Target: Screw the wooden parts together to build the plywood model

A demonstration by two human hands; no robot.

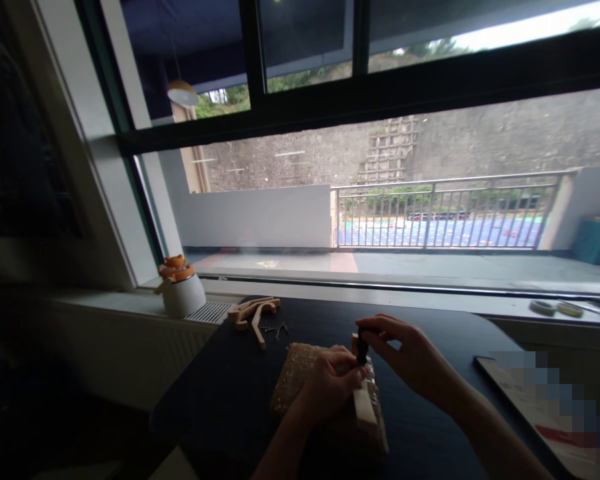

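Right grip (399,335) pinches black screwdriver (363,348), near-upright over wooden strip (365,408). Left grip (330,379) closed on strip, which runs fore-aft.

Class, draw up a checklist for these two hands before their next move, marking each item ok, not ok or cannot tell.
1. Right hand grips the black tool: ok, tool roughly upright.
2. Left hand is at the wooden strip: ok, fingers near the tool's lower end.
3. Strip lies on the brown block: ok.
4. Tool's tip in plain view: not ok, fingers hide it.
5. Tip properly seated: cannot tell.
6. Curved wooden pieces set apart from the block: ok, beyond it on the table.
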